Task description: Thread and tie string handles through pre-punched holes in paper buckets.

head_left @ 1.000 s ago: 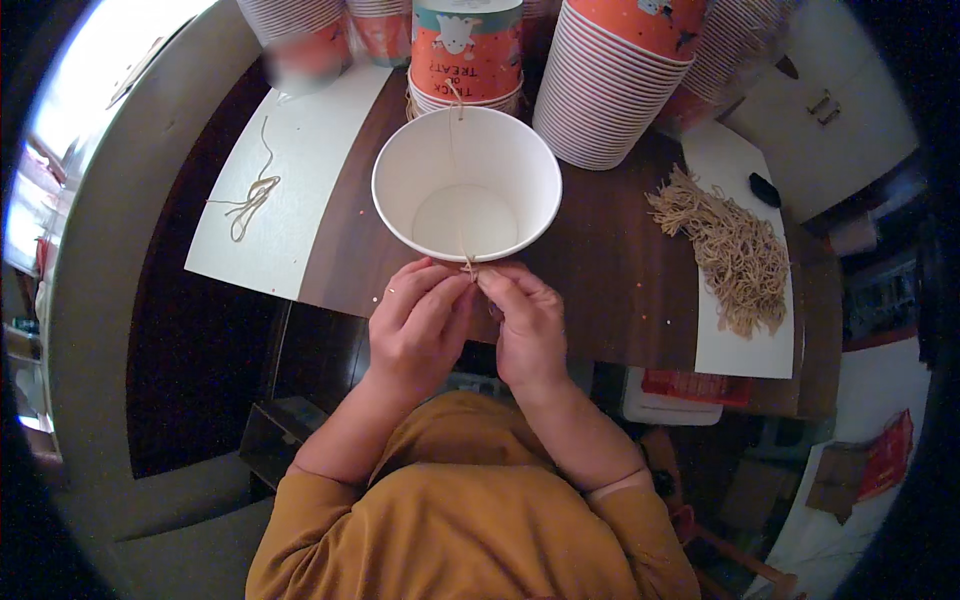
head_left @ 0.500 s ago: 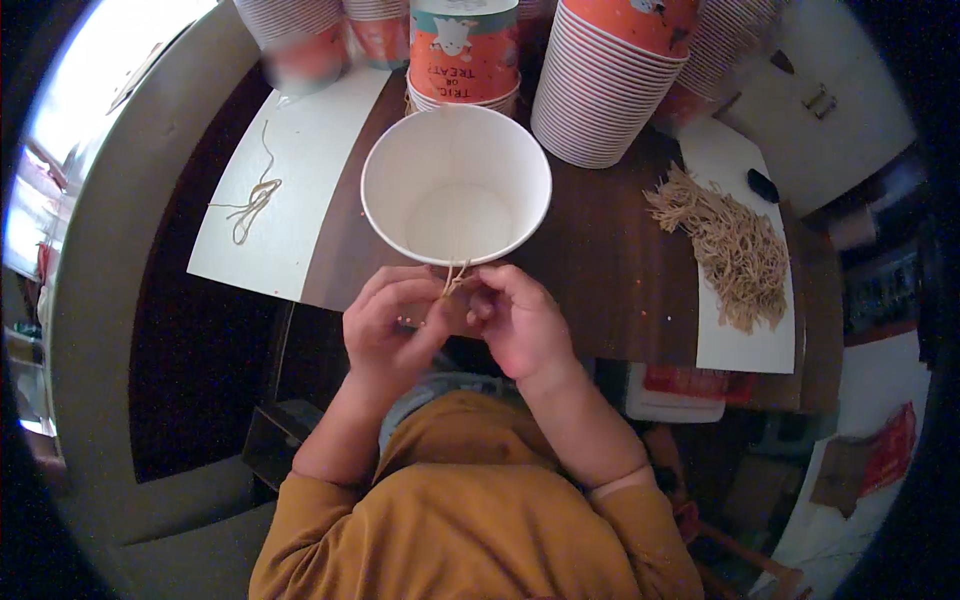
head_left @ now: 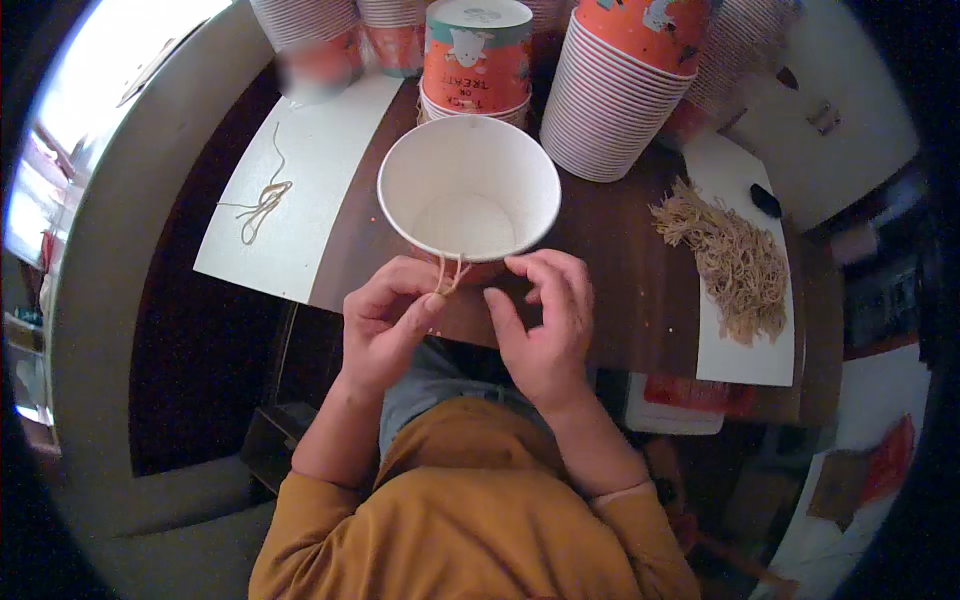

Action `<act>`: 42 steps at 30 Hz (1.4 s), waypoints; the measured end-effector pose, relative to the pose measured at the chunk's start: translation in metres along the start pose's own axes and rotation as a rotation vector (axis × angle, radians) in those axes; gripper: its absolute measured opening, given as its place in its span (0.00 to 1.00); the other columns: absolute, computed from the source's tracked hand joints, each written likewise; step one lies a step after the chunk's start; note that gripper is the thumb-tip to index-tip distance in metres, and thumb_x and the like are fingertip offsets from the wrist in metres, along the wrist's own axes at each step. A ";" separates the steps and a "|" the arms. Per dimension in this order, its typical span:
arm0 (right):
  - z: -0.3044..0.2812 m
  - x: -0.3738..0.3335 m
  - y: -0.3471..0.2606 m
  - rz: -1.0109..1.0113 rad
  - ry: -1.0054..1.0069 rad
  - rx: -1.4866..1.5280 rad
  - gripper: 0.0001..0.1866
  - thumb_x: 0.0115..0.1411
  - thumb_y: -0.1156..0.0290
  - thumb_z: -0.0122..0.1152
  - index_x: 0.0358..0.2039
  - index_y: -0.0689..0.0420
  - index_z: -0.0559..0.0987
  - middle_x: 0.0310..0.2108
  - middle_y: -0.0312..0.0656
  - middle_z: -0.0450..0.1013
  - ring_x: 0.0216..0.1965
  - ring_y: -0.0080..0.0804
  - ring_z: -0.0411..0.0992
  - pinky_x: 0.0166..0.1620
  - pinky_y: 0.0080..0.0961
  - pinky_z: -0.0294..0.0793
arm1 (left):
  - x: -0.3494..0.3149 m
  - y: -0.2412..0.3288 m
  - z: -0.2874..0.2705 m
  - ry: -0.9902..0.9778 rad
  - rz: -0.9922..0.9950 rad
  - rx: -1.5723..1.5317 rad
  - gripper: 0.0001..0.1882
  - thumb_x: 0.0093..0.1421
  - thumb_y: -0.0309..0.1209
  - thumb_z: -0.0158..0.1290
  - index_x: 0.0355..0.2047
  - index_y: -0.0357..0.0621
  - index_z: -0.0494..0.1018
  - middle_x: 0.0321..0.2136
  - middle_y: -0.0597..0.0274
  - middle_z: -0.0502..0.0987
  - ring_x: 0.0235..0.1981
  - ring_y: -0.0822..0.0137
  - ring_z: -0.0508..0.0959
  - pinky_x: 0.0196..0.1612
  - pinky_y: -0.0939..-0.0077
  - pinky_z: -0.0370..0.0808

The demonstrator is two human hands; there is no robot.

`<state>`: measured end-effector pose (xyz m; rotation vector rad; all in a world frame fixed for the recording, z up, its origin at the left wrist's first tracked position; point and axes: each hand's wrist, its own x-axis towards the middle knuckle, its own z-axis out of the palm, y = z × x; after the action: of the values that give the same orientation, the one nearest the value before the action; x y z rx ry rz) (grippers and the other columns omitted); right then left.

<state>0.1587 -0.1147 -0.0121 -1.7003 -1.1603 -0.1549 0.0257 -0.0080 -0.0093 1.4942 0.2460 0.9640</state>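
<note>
A large white-lined paper bucket (head_left: 470,185) stands upright at the near middle of the table, its mouth facing me. At its near rim hangs a loop of tan cord (head_left: 452,278). My left hand (head_left: 385,315) pinches that cord between thumb and fingers, just below the rim. To the right of the cord, my right hand (head_left: 548,325) has its thumb and fingers apart, nothing between them; its index fingertip is at or very near the bucket's near rim. The cord's fastening to the bucket is too small to make out.
Behind the bucket stand an orange and green upturned bucket (head_left: 478,65) and a tall leaning stack of buckets (head_left: 615,110). A heap of tan cords (head_left: 735,265) lies on the right white board, near a small black object (head_left: 765,200). A few loose cords (head_left: 265,205) lie on the left board.
My right hand has let go of the cord and moved right, its fingers spreading. My left hand keeps its pinch. The whole view has shifted slightly.
</note>
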 end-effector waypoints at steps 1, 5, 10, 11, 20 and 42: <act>-0.006 0.004 -0.005 -0.130 0.006 -0.032 0.21 0.47 0.70 0.65 0.44 0.53 0.74 0.42 0.41 0.68 0.41 0.39 0.68 0.45 0.36 0.64 | 0.002 0.002 0.002 -0.015 0.005 -0.011 0.04 0.58 0.24 0.55 0.32 0.34 0.73 0.33 0.60 0.74 0.28 0.77 0.71 0.29 0.85 0.68; -0.001 0.017 -0.007 -0.408 -0.037 -0.011 0.20 0.47 0.71 0.65 0.43 0.51 0.75 0.42 0.39 0.68 0.40 0.38 0.68 0.43 0.37 0.64 | 0.007 0.003 0.006 -0.043 0.037 -0.038 0.03 0.58 0.23 0.54 0.31 0.35 0.74 0.33 0.60 0.74 0.29 0.76 0.71 0.29 0.85 0.68; 0.010 0.021 -0.007 -0.442 0.015 0.057 0.13 0.48 0.71 0.64 0.36 0.49 0.75 0.37 0.33 0.71 0.37 0.36 0.68 0.41 0.35 0.64 | 0.007 0.001 0.006 0.009 0.142 -0.024 0.02 0.55 0.21 0.54 0.30 0.35 0.73 0.32 0.59 0.71 0.28 0.75 0.71 0.30 0.84 0.68; 0.010 0.021 -0.008 -0.426 0.019 0.071 0.12 0.48 0.70 0.64 0.34 0.49 0.75 0.36 0.32 0.71 0.36 0.35 0.68 0.40 0.35 0.63 | 0.008 0.004 0.007 0.014 0.151 -0.021 0.02 0.55 0.21 0.54 0.30 0.35 0.73 0.32 0.59 0.71 0.28 0.75 0.71 0.30 0.84 0.68; 0.016 0.019 -0.001 -0.563 0.068 -0.155 0.10 0.49 0.63 0.62 0.32 0.51 0.75 0.34 0.31 0.70 0.33 0.32 0.66 0.39 0.36 0.61 | 0.010 0.014 0.003 0.021 0.021 -0.350 0.03 0.55 0.24 0.50 0.25 0.36 0.71 0.31 0.60 0.70 0.34 0.70 0.70 0.39 0.77 0.67; -0.026 0.162 0.032 0.312 -1.012 -0.065 0.34 0.59 0.38 0.46 0.36 0.60 0.79 0.34 0.49 0.76 0.36 0.36 0.74 0.42 0.31 0.72 | 0.004 -0.018 -0.018 0.341 -0.369 -0.285 0.23 0.61 0.43 0.47 0.47 0.36 0.69 0.44 0.56 0.72 0.45 0.60 0.71 0.55 0.64 0.64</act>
<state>0.2784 -0.0359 0.0735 -2.0395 -1.5578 0.9719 0.0224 0.0111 -0.0259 0.9753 0.5839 0.9048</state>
